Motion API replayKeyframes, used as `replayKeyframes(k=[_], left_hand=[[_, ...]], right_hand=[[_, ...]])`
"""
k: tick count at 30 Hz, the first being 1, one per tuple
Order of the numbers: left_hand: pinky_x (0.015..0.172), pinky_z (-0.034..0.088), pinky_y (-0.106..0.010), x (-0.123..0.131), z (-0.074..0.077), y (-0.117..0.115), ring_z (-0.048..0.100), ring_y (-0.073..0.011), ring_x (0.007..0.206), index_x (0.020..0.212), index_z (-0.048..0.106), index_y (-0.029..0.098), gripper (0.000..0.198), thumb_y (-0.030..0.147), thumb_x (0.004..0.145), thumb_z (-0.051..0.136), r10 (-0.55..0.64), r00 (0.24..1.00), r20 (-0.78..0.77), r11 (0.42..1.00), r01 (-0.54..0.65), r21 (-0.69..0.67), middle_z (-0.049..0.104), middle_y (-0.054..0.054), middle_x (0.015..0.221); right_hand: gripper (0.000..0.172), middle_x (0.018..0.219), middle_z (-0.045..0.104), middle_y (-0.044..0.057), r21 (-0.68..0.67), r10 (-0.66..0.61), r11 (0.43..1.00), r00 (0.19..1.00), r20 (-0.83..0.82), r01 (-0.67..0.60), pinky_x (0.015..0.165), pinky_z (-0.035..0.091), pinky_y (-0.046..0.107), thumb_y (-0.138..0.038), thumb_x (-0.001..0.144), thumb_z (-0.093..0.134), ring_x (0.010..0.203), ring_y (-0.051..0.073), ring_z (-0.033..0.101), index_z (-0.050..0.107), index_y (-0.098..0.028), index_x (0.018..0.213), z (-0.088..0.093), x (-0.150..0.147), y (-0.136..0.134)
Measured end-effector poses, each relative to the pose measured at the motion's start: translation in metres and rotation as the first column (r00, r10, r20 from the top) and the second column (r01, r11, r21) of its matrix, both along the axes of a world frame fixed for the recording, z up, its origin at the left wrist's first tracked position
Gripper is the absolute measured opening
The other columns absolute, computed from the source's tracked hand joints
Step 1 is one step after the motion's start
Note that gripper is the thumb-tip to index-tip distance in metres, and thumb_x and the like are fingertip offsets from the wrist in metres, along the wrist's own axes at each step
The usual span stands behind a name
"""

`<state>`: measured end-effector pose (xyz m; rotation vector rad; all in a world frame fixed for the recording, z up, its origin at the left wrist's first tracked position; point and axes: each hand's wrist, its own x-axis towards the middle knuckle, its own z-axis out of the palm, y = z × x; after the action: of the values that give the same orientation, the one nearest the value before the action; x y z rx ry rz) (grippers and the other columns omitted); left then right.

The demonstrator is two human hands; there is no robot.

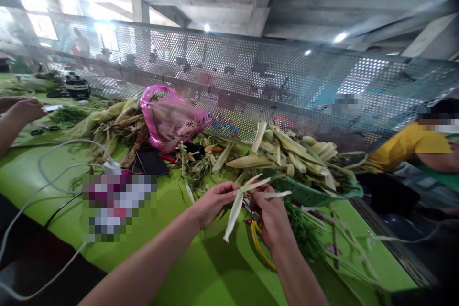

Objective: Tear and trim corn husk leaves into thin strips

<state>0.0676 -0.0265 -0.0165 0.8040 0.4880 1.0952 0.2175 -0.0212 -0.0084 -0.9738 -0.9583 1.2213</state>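
My left hand (pixel 211 203) pinches a pale corn husk strip (pixel 234 211) that hangs down over the green table (pixel 186 267). My right hand (pixel 272 215) is closed around yellow-handled scissors (pixel 257 241), whose blades sit against the husk near the other hand. More pale husk pieces (pixel 267 186) stick out above both hands. Just behind them a green basket (pixel 304 191) holds several baby corn ears (pixel 297 153).
A pink plastic bag (pixel 172 117) and a heap of husks (pixel 114 124) lie at the back left, with a black phone (pixel 152 161) and white charger cables (pixel 53 172). A perforated metal screen (pixel 287 81) runs behind. Another person's arm (pixel 17 114) is far left; a person in yellow (pixel 409 146) sits right.
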Motion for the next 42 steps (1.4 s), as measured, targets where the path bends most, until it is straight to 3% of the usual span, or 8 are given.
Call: replayKeyframes(k=[4, 9, 13, 19, 28, 33, 38, 42], left_hand=[[0.066, 0.039, -0.022, -0.001, -0.001, 0.003, 0.052, -0.0084, 0.065, 0.076, 0.062, 0.013, 0.034, 0.038, 0.063, 0.081, 0.072, 0.996, -0.056, 0.997, -0.071, 0.024, 0.059, -0.001, 0.073], [0.067, 0.039, -0.022, 0.000, -0.006, 0.007, 0.051, -0.0087, 0.065, 0.079, 0.061, 0.013, 0.033, 0.042, 0.069, 0.075, 0.138, 0.981, -0.133, 0.987, -0.125, 0.105, 0.058, 0.000, 0.071], [0.066, 0.039, -0.024, 0.001, -0.009, 0.010, 0.051, -0.0096, 0.063, 0.079, 0.060, 0.013, 0.036, 0.045, 0.069, 0.074, 0.188, 0.965, -0.184, 0.975, -0.161, 0.150, 0.058, 0.000, 0.068], [0.069, 0.040, -0.025, 0.006, -0.012, 0.011, 0.052, -0.0109, 0.065, 0.079, 0.059, 0.014, 0.024, 0.037, 0.076, 0.065, 0.253, 0.921, -0.296, 0.940, -0.163, 0.299, 0.057, 0.001, 0.068], [0.061, 0.036, -0.024, 0.005, -0.012, 0.011, 0.046, -0.0100, 0.059, 0.075, 0.055, 0.016, 0.014, 0.028, 0.081, 0.053, 0.351, 0.785, -0.510, 0.894, -0.118, 0.433, 0.051, 0.003, 0.063], [0.060, 0.033, -0.024, 0.003, -0.013, 0.010, 0.046, -0.0116, 0.062, 0.076, 0.057, 0.017, 0.016, 0.028, 0.085, 0.049, 0.481, 0.562, -0.673, 0.847, -0.099, 0.523, 0.053, 0.002, 0.066], [0.064, 0.036, -0.027, 0.003, -0.008, 0.000, 0.053, -0.0161, 0.069, 0.083, 0.059, 0.018, 0.018, 0.027, 0.088, 0.045, 0.603, 0.342, -0.720, 0.753, 0.053, 0.656, 0.062, -0.004, 0.077], [0.067, 0.039, -0.028, 0.005, -0.005, -0.004, 0.054, -0.0171, 0.071, 0.085, 0.060, 0.017, 0.019, 0.027, 0.089, 0.044, 0.579, 0.363, -0.730, 0.761, 0.078, 0.643, 0.062, -0.005, 0.079]], right_hand=[[0.051, 0.080, 0.064, -0.002, 0.079, -0.218, 0.974, 0.974, 0.063, 0.213, 0.049, 0.043, 0.021, -0.028, 0.056, 0.086, 0.061, 0.012, 0.056, 0.059, -0.022, 0.099, -0.004, 0.017, 0.012], [0.057, 0.091, 0.059, -0.001, 0.282, -0.521, 0.845, 0.818, 0.245, 0.454, 0.057, 0.043, 0.023, -0.032, 0.053, 0.087, 0.064, 0.011, 0.052, 0.058, -0.021, 0.101, -0.006, 0.036, 0.022], [0.029, 0.072, 0.060, 0.000, 0.258, -0.346, 0.927, 0.884, 0.314, 0.271, 0.057, 0.041, 0.024, -0.043, 0.069, 0.075, 0.063, 0.013, 0.050, 0.066, -0.018, 0.080, 0.002, 0.024, 0.009], [0.034, 0.060, 0.058, -0.001, -0.048, -0.060, 0.996, 0.982, 0.180, 0.070, 0.041, 0.030, 0.021, -0.049, 0.067, 0.075, 0.046, 0.008, 0.038, 0.067, -0.016, 0.073, 0.010, 0.002, -0.007], [0.026, 0.059, 0.056, -0.003, 0.044, -0.104, 0.994, 0.981, 0.167, 0.098, 0.042, 0.030, 0.019, -0.035, 0.062, 0.080, 0.048, 0.007, 0.039, 0.064, -0.016, 0.069, 0.001, 0.006, 0.000], [0.021, 0.064, 0.060, -0.002, 0.196, -0.147, 0.977, 0.942, 0.301, 0.089, 0.053, 0.041, 0.022, -0.034, 0.066, 0.077, 0.056, 0.011, 0.049, 0.064, -0.018, 0.071, 0.005, 0.002, -0.005], [0.019, 0.068, 0.063, 0.001, 0.280, -0.099, 0.959, 0.880, 0.464, -0.040, 0.064, 0.046, 0.027, -0.036, 0.073, 0.072, 0.066, 0.016, 0.055, 0.065, -0.018, 0.074, 0.010, -0.005, -0.014], [0.016, 0.071, 0.064, 0.001, 0.329, -0.105, 0.940, 0.835, 0.540, -0.095, 0.066, 0.046, 0.027, -0.035, 0.076, 0.070, 0.068, 0.017, 0.057, 0.066, -0.019, 0.076, 0.011, -0.007, -0.016]])
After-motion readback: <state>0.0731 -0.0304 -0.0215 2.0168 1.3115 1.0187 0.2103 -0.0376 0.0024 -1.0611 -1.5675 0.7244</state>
